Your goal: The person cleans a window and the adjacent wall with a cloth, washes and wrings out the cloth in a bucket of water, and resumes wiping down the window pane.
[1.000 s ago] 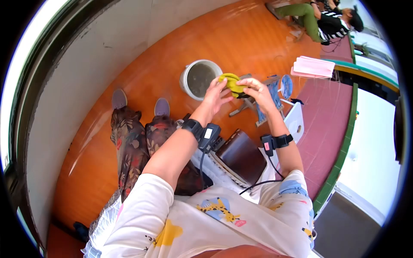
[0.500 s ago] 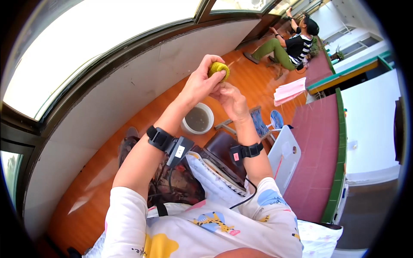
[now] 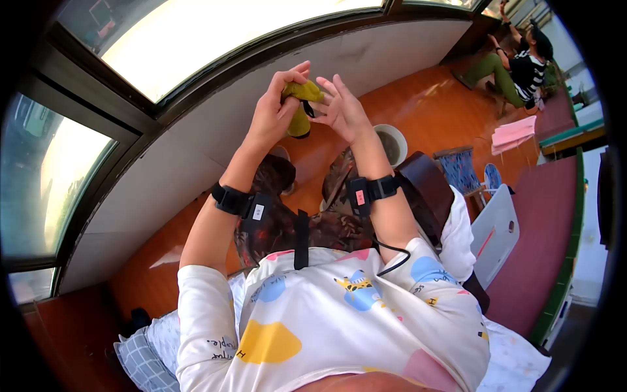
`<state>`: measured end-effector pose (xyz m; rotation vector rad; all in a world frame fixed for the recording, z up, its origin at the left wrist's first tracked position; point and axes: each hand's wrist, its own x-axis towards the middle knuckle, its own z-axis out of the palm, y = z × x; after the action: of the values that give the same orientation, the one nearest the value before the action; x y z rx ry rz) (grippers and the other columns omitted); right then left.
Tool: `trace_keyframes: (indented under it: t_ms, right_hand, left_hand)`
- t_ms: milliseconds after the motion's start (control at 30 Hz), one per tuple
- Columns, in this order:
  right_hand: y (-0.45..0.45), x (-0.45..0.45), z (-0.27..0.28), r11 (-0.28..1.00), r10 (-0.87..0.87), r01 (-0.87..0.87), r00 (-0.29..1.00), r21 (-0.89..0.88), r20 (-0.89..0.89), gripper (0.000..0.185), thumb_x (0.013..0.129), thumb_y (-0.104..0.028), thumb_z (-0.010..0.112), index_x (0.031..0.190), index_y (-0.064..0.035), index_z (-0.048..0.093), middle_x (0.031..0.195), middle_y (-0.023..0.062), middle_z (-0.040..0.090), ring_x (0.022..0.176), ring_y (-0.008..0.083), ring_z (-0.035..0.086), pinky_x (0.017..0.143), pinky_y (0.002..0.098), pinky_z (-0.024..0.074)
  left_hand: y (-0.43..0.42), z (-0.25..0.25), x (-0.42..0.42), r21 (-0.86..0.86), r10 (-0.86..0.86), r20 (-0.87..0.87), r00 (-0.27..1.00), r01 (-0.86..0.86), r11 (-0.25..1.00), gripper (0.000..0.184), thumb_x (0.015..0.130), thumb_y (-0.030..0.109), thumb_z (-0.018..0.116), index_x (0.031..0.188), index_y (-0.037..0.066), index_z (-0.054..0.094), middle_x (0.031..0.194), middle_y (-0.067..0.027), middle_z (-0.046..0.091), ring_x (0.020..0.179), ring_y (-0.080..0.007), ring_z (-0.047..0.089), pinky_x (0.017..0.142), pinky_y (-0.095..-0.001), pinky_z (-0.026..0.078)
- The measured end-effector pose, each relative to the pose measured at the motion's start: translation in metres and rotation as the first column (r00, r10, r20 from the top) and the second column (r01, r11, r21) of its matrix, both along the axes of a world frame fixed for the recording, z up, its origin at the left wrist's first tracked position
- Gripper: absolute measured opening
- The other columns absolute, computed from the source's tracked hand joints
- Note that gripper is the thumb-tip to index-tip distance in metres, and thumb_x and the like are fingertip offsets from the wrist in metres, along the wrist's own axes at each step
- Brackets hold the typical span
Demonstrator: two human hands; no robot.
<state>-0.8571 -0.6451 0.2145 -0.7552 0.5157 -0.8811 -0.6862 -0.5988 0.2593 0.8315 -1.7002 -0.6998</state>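
Note:
A yellow-green cloth [image 3: 302, 91] with a dark edge hangs folded between my hands, in front of the grey wall below the window. My left hand [image 3: 268, 108] is closed on it, fingers wrapped round its upper part. Beside it, my right hand [image 3: 341, 110] has its fingers spread, with the fingertips close to the cloth's right end. A lower fold of the cloth hangs below my left hand's fingers. Each wrist wears a black strap with a small box.
A bucket [image 3: 392, 145] of murky water stands on the orange floor beyond my right forearm. Farther right are a brown leather bag [image 3: 424, 189], a blue folding stool [image 3: 457, 168], a white board [image 3: 493, 235] and pink cloths [image 3: 514, 134]. Another person [image 3: 516, 72] sits at the back right.
My hands and the cloth have moved from over the floor to in front of the wall. The cloth, bunched half a second earlier, now hangs looser. My view has turned toward the window.

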Motion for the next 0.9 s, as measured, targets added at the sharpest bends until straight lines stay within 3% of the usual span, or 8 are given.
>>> trace_keyframes:
  t_ms: [100, 167, 300, 433, 500, 600, 733, 900]
  right_hand:
    - [0.036, 0.025, -0.021, 0.982, 0.02, -0.02, 1.0, 0.19, 0.002, 0.073, 0.091, -0.057, 0.042, 0.142, -0.0063, 0.027, 0.135, 0.0142, 0.042, 0.119, 0.0263, 0.049, 0.091, 0.0452, 0.0466]
    - [0.057, 0.031, -0.025, 0.982, 0.083, -0.097, 0.992, 0.163, 0.091, 0.074, 0.091, -0.058, 0.042, 0.142, -0.0075, 0.027, 0.137, 0.0134, 0.04, 0.121, 0.0285, 0.047, 0.092, 0.0478, 0.0458]
    - [0.071, 0.04, -0.03, 0.979, -0.008, -0.042, 0.969, 0.198, 0.245, 0.064, 0.092, -0.05, 0.048, 0.139, -0.0103, 0.03, 0.135, 0.0148, 0.042, 0.121, 0.0276, 0.047, 0.091, 0.0452, 0.046]
    - [0.064, 0.049, -0.036, 0.928, -0.329, 0.281, 0.926, 0.244, 0.184, 0.031, 0.092, -0.021, 0.055, 0.121, -0.0107, 0.05, 0.12, 0.0162, 0.054, 0.116, 0.0269, 0.051, 0.092, 0.0393, 0.0476]
    - [0.064, 0.045, -0.039, 0.967, -0.176, 0.089, 0.912, 0.239, 0.371, 0.032, 0.092, -0.014, 0.052, 0.123, -0.0095, 0.048, 0.114, 0.0171, 0.057, 0.114, 0.0281, 0.054, 0.094, 0.0379, 0.0467]
    - [0.072, 0.037, -0.043, 0.976, -0.201, 0.16, 0.926, 0.148, 0.321, 0.038, 0.09, -0.007, 0.05, 0.127, -0.008, 0.044, 0.117, 0.0177, 0.057, 0.113, 0.0288, 0.055, 0.097, 0.0369, 0.0452]
    - [0.068, 0.025, -0.033, 0.953, -0.173, 0.201, 0.975, -0.226, 0.139, 0.058, 0.083, -0.003, 0.051, 0.138, -0.0093, 0.033, 0.129, 0.0161, 0.05, 0.119, 0.0265, 0.049, 0.097, 0.0366, 0.0434]
    - [0.063, 0.001, -0.042, 0.96, -0.2, 0.237, 0.953, -0.149, 0.226, 0.082, 0.079, -0.005, 0.056, 0.148, -0.012, 0.012, 0.144, 0.0146, 0.031, 0.12, 0.0243, 0.045, 0.101, 0.036, 0.038]
  left_hand:
    - [0.017, -0.017, 0.008, 0.122, -0.006, -0.324, 0.946, 0.048, 0.991, 0.039, 0.081, -0.013, 0.033, 0.113, 0.007, 0.042, 0.141, -0.0138, 0.039, 0.129, -0.0271, 0.041, 0.105, -0.036, 0.036]
    - [0.028, -0.019, 0.007, 0.238, 0.1, -0.697, 0.71, 0.098, 0.966, 0.039, 0.082, -0.011, 0.035, 0.115, 0.009, 0.043, 0.14, -0.0133, 0.039, 0.13, -0.0257, 0.039, 0.106, -0.037, 0.035]
    - [0.043, -0.039, 0.002, 0.35, 0.1, -0.732, 0.674, 0.245, 0.904, 0.038, 0.089, 0.005, 0.038, 0.127, 0.006, 0.038, 0.139, -0.0117, 0.038, 0.125, -0.0234, 0.041, 0.106, -0.0361, 0.034]
    - [0.068, -0.075, -0.02, 0.448, 0.238, -0.876, 0.42, 0.52, 0.727, 0.043, 0.094, 0.02, 0.035, 0.134, 0.003, 0.04, 0.136, -0.0122, 0.044, 0.126, -0.0263, 0.042, 0.108, -0.0397, 0.031]
    - [0.072, -0.087, -0.016, 0.49, 0.277, -0.855, 0.439, 0.507, 0.709, 0.042, 0.096, 0.023, 0.037, 0.133, 0.003, 0.041, 0.134, -0.0118, 0.045, 0.122, -0.0256, 0.046, 0.103, -0.0409, 0.037]
    - [0.078, -0.089, 0.0, 0.643, 0.257, -0.715, 0.65, 0.469, 0.606, 0.041, 0.097, 0.024, 0.042, 0.132, 0.003, 0.043, 0.123, -0.0109, 0.054, 0.11, -0.0207, 0.057, 0.093, -0.0362, 0.048]
    - [0.072, -0.068, 0.009, 0.823, 0.104, -0.382, 0.918, 0.287, 0.489, 0.034, 0.092, 0.021, 0.057, 0.121, 0.004, 0.053, 0.109, -0.0044, 0.058, 0.101, -0.0145, 0.058, 0.09, -0.0302, 0.047]
    - [0.053, -0.05, 0.011, 0.77, -0.056, -0.267, 0.962, 0.248, 0.587, 0.022, 0.082, 0.007, 0.067, 0.102, 0.005, 0.059, 0.097, 0.0005, 0.058, 0.091, -0.0107, 0.055, 0.087, -0.0224, 0.041]
